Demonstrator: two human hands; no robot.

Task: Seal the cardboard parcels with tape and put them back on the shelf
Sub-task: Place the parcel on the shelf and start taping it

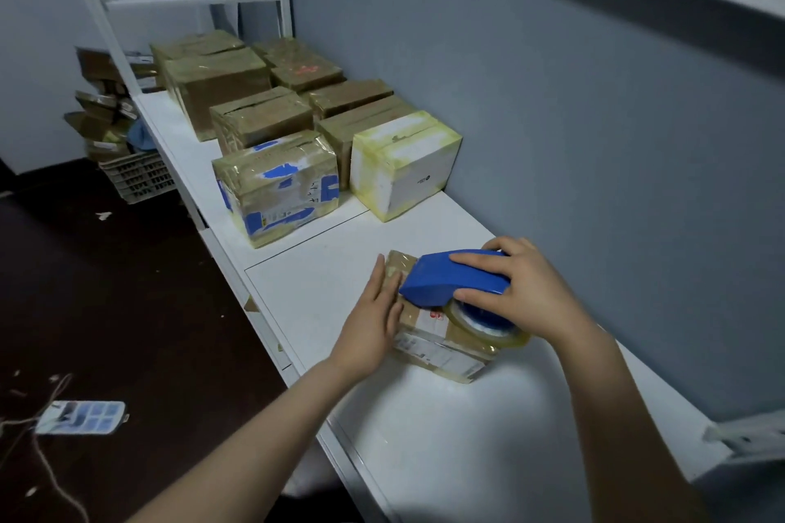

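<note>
A small flat cardboard parcel [441,346], wrapped in clear tape with a white label, lies on the white shelf [323,289]. My right hand [522,289] grips a blue tape dispenser [450,278] that sits on top of the parcel, its clear tape roll [488,323] at the near right corner. My left hand [374,318] lies flat with straight fingers against the parcel's left side and top edge. Much of the parcel's top is hidden under the dispenser.
Several taped parcels stand in two rows further along the shelf, nearest a blue-marked one [276,187] and a white one [403,163]. The grey wall [594,140] runs along the right. A crate of boxes [136,176] and a blue tray [80,416] lie on the dark floor.
</note>
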